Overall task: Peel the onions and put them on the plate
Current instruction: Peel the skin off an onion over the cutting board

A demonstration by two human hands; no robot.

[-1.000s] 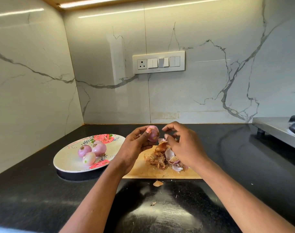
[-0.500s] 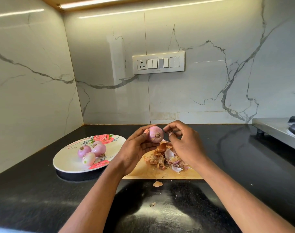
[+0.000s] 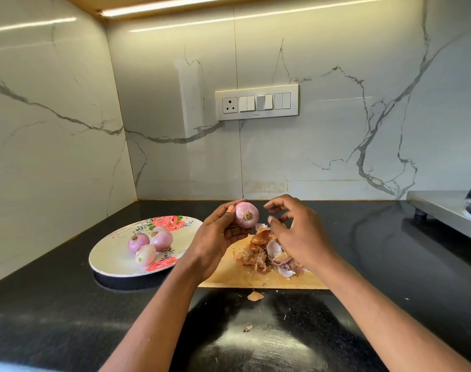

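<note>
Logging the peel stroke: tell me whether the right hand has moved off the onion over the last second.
Yes. The right hand has drawn back rightward from the onion, opening a gap; against the cutting board its fingertips now sit farther right.

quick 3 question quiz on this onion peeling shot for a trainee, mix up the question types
1. True or false: the right hand grips the onion.
2. How many onions lie on the plate?
3. The pile of peels lies on: A) the plate B) the cutting board C) the steel shelf

Key
1. False: the left hand holds it, root end toward the camera; the right hand is just beside it, fingers loosely curled, holding nothing visible.
2. Three.
3. B.
</note>
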